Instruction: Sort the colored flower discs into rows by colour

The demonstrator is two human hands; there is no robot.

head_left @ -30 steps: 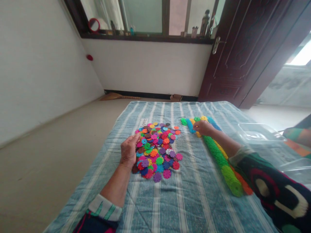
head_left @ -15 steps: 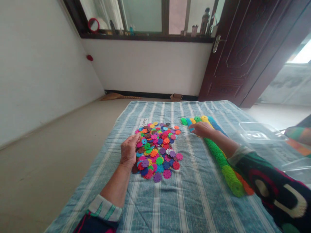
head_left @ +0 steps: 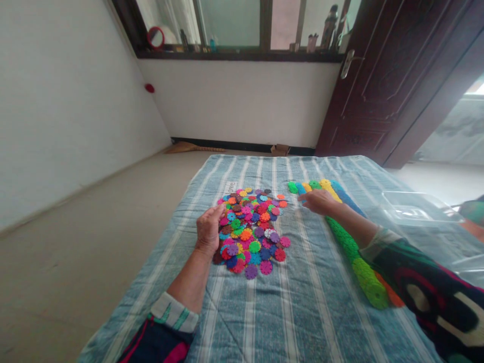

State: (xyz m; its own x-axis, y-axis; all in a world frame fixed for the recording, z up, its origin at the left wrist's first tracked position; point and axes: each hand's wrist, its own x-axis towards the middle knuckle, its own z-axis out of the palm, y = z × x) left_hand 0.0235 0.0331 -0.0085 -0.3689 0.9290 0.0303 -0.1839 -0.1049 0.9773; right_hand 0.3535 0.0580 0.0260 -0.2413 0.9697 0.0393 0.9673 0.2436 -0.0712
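Our left hand, loosely cupped, rests at nine o'clock of the multicoloured plastic snowflake-disc pile; our right hand, fingers extended and holding nothing, touches the long stacked-disc rods.

Discs look like matt plastic; striped blanket woven cloth.

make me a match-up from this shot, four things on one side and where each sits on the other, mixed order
Things:
1. left hand
2. right hand
3. clear plastic tub
4. broom

Places:
A. on the floor by the far wall
B. at the left edge of the pile of coloured discs
C. on the far right of the striped blanket
D. at the far end of the long green stack

Pairs: 1-B, 2-D, 3-C, 4-A
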